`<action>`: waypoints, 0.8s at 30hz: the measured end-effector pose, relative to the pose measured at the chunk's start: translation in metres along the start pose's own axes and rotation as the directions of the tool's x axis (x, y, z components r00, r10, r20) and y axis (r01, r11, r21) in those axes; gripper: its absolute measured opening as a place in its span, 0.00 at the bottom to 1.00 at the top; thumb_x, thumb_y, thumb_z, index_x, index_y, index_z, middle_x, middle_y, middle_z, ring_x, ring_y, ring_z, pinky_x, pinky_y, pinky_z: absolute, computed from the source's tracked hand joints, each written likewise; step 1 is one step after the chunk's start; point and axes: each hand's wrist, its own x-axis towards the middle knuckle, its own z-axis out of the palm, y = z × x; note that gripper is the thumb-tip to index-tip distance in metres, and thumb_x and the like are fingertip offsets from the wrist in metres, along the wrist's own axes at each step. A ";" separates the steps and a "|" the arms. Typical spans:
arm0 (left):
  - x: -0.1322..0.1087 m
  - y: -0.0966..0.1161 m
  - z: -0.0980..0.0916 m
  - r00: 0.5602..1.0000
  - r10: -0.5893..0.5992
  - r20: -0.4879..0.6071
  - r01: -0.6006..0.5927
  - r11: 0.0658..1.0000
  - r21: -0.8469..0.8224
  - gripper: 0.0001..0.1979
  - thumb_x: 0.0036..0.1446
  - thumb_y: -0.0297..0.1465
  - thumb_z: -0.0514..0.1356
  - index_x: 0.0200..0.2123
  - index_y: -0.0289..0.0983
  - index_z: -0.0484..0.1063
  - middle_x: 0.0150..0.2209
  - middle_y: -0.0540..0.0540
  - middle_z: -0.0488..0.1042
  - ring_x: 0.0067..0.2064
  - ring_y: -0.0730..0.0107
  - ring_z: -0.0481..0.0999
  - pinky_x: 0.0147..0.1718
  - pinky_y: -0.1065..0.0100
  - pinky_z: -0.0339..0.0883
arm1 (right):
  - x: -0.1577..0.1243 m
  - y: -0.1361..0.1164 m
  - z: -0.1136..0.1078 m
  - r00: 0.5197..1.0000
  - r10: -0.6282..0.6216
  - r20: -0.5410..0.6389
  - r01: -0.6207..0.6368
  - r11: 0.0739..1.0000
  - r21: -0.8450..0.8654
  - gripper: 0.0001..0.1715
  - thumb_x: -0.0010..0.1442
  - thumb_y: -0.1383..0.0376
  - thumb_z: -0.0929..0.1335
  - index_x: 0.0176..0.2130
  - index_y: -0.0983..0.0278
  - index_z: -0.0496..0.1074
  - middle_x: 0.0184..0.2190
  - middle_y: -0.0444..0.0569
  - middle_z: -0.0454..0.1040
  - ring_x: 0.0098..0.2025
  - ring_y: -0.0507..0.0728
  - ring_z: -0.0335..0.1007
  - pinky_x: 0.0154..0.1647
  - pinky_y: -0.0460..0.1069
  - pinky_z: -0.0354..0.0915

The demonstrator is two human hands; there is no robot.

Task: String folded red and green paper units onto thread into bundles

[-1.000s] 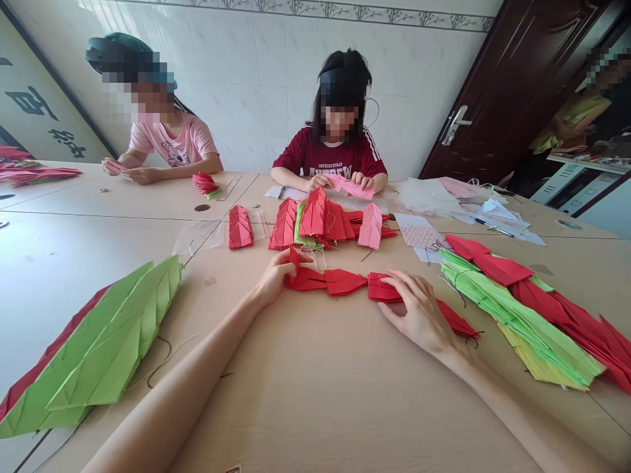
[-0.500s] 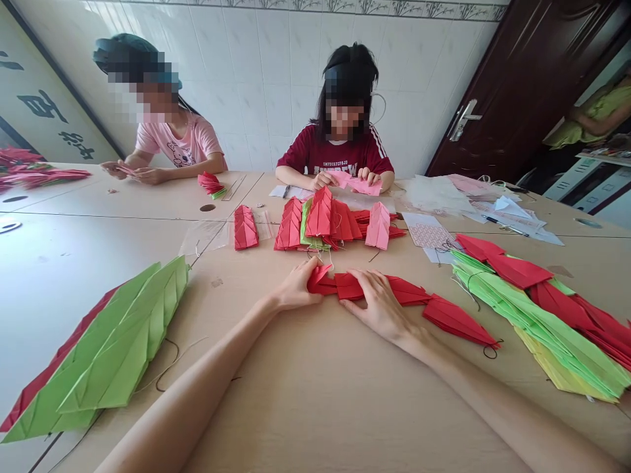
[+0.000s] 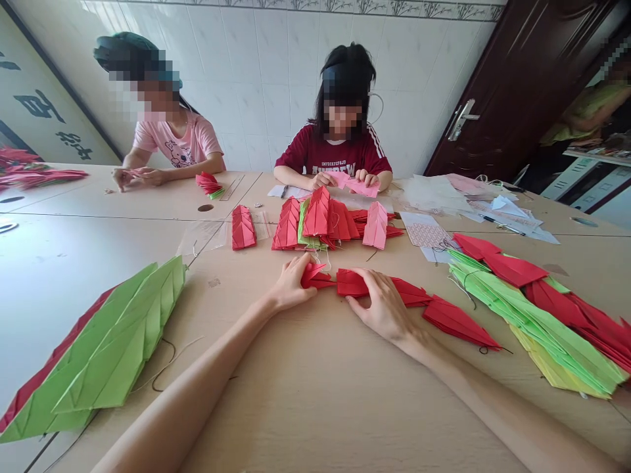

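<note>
Head view: the left hand is closed round the left end of the red strip, a loose flap standing up beside its fingers. The right hand lies over the strip's middle, fingers bent across it and thumb apart from them; whether it pinches the paper I cannot tell. For good work, I'd steady the strip with light, flat pressure and ease the flap along its crease, without pulling the narrow joints. The strip lies on the table before the wearer, its long axis running left to right, with the right part slanting nearer and its tapered tip pointing right and toward the wearer. Beyond it sits the pile; green bundles lie at left and right.
</note>
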 end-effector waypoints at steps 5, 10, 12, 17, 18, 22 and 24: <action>-0.006 0.006 0.004 0.976 0.185 -0.112 -0.152 0.957 0.248 0.21 0.40 0.28 0.53 0.43 0.38 0.61 0.44 0.43 0.66 0.51 0.53 0.59 0.56 0.52 0.42 | 0.000 -0.002 -0.001 0.999 -0.019 0.037 0.019 1.000 0.004 0.26 0.54 0.67 0.63 0.53 0.62 0.60 0.48 0.53 0.70 0.51 0.63 0.65 0.52 0.59 0.62; -0.015 0.025 0.014 0.914 0.404 -0.040 -0.362 0.856 0.369 0.28 0.46 0.32 0.54 0.53 0.35 0.58 0.51 0.39 0.65 0.53 0.54 0.60 0.59 0.52 0.33 | -0.001 -0.003 0.000 0.990 -0.095 0.100 0.090 0.995 0.052 0.30 0.53 0.72 0.61 0.56 0.64 0.56 0.53 0.54 0.66 0.56 0.60 0.60 0.57 0.57 0.60; -0.017 0.030 0.020 0.912 0.410 -0.024 -0.379 0.862 0.336 0.30 0.47 0.34 0.55 0.55 0.35 0.56 0.51 0.39 0.65 0.52 0.54 0.61 0.59 0.53 0.36 | -0.002 -0.004 -0.001 0.986 -0.116 0.117 0.107 0.991 0.076 0.30 0.54 0.71 0.61 0.57 0.64 0.55 0.54 0.55 0.65 0.57 0.60 0.59 0.56 0.57 0.60; -0.013 0.026 0.028 0.950 0.311 -0.038 -0.289 0.917 0.274 0.29 0.52 0.34 0.53 0.58 0.36 0.55 0.49 0.40 0.67 0.50 0.55 0.63 0.53 0.55 0.49 | -0.001 -0.004 -0.006 0.990 -0.115 0.083 0.108 0.991 0.078 0.31 0.51 0.73 0.61 0.55 0.63 0.58 0.53 0.53 0.66 0.55 0.60 0.59 0.56 0.57 0.59; -0.012 0.024 0.027 0.954 0.297 -0.029 -0.280 0.925 0.256 0.28 0.52 0.34 0.54 0.57 0.36 0.55 0.49 0.41 0.67 0.50 0.55 0.62 0.52 0.56 0.51 | 0.000 -0.002 -0.007 0.994 -0.094 0.061 0.091 0.994 0.056 0.31 0.49 0.75 0.61 0.54 0.63 0.60 0.51 0.52 0.67 0.53 0.60 0.61 0.56 0.57 0.58; -0.009 0.018 0.023 0.964 0.266 0.004 -0.263 0.950 0.170 0.28 0.51 0.34 0.55 0.56 0.38 0.57 0.51 0.41 0.64 0.53 0.55 0.60 0.52 0.56 0.52 | 0.003 0.011 -0.010 1.000 0.008 0.010 -0.008 1.000 -0.008 0.27 0.44 0.77 0.61 0.45 0.65 0.67 0.38 0.52 0.73 0.43 0.61 0.66 0.50 0.58 0.60; -0.008 0.017 0.022 0.970 0.245 0.006 -0.243 0.960 0.141 0.28 0.51 0.33 0.55 0.56 0.38 0.57 0.51 0.42 0.63 0.53 0.55 0.60 0.53 0.56 0.52 | 0.004 0.017 -0.010 0.999 0.030 0.011 -0.030 1.000 -0.009 0.24 0.44 0.77 0.61 0.41 0.65 0.69 0.35 0.51 0.74 0.41 0.61 0.66 0.47 0.57 0.61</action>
